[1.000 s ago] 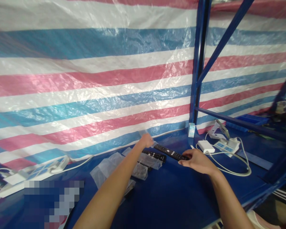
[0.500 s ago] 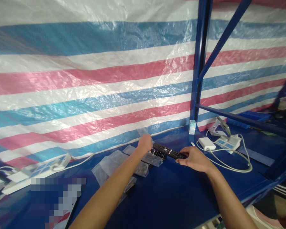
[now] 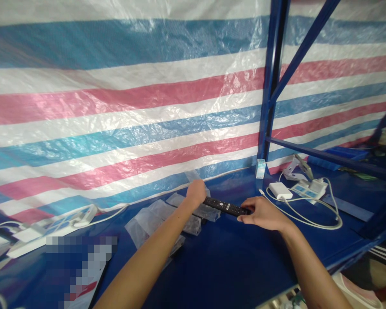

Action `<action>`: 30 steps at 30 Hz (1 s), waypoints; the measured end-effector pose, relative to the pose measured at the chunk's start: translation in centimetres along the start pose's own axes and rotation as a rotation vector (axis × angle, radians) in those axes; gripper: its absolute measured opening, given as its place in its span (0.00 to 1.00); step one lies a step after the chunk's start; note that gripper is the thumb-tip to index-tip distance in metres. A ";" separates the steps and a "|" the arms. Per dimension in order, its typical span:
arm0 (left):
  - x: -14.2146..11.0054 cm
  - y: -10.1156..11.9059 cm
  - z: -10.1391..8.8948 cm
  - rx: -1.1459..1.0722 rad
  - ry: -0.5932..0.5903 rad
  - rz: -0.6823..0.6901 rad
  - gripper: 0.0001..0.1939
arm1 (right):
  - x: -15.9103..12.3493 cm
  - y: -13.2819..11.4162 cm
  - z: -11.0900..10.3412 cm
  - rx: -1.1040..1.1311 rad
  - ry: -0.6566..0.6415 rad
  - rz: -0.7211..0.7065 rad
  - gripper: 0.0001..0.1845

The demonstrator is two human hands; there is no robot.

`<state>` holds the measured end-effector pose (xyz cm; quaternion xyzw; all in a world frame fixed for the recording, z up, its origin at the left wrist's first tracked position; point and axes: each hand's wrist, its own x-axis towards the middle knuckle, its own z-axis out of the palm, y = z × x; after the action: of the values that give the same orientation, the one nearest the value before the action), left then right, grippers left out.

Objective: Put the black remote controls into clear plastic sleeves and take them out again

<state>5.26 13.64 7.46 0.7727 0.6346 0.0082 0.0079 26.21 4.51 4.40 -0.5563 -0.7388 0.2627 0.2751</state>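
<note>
A black remote control (image 3: pixel 225 207) slants between my two hands above the blue table. My right hand (image 3: pixel 262 213) grips its right end between thumb and fingers. My left hand (image 3: pixel 196 192) is closed at its other end, and a clear plastic bag (image 3: pixel 192 176) sticks out above that fist. How far the remote reaches into the bag is hidden by the hand. Beneath and left of my hands lie several clear plastic bags (image 3: pixel 151 221), some with dark items inside; my left forearm covers part of them.
Power strips stand at left (image 3: pixel 51 229) and right (image 3: pixel 310 189), with a white adapter (image 3: pixel 279 190) and looped cable. A small box (image 3: pixel 260 168) stands by the blue metal post (image 3: pixel 267 98). A striped sheet (image 3: pixel 131 107) hangs behind. A pixelated flat item (image 3: pixel 90 274) lies front left.
The view has shifted slightly. The remote now sits a little lower and covers the dark buttoned item that showed beneath it before. Both hands keep their grips.
</note>
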 end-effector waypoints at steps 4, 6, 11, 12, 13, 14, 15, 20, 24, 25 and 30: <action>0.0 -0.1 -0.2 -0.003 0.002 -0.018 0.14 | 0.0 0.2 0.0 0.004 0.020 0.009 0.12; -0.1 -0.1 -0.2 0.000 0.000 -0.014 0.13 | 0.1 0.3 0.0 -0.011 0.043 0.029 0.13; -0.1 -0.3 -0.2 0.014 -0.038 0.011 0.13 | 0.1 0.2 0.1 -0.033 0.028 0.040 0.13; -0.1 -0.4 -0.2 0.019 -0.047 0.016 0.13 | 0.1 0.1 0.1 -0.038 0.023 0.043 0.13; -0.1 -0.4 -0.3 0.024 -0.055 0.021 0.13 | 0.1 0.1 0.1 -0.046 0.023 0.047 0.13; -0.1 -0.5 -0.3 0.031 -0.062 0.025 0.13 | 0.1 0.2 0.1 -0.057 0.026 0.052 0.13; -0.2 -0.5 -0.3 0.037 -0.067 0.030 0.13 | 0.2 0.2 0.1 -0.072 0.034 0.056 0.13; -0.8 -0.5 -0.4 0.068 -0.065 0.059 0.13 | 0.4 0.6 0.4 -0.134 0.104 0.045 0.13; -1.3 -0.4 -0.3 0.085 -0.036 0.064 0.14 | 0.5 0.4 0.8 -0.189 0.130 0.021 0.12; -1.5 -0.5 -0.2 0.087 -0.030 0.065 0.14 | 0.6 0.4 0.8 -0.207 0.133 0.019 0.12; -2.1 -0.6 0.3 0.100 -0.005 0.054 0.14 | 0.6 0.3 1.2 -0.263 0.152 -0.003 0.12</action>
<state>4.29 11.66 7.10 0.7892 0.6129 -0.0253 -0.0294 25.45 5.08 3.46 -0.6046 -0.7447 0.1205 0.2555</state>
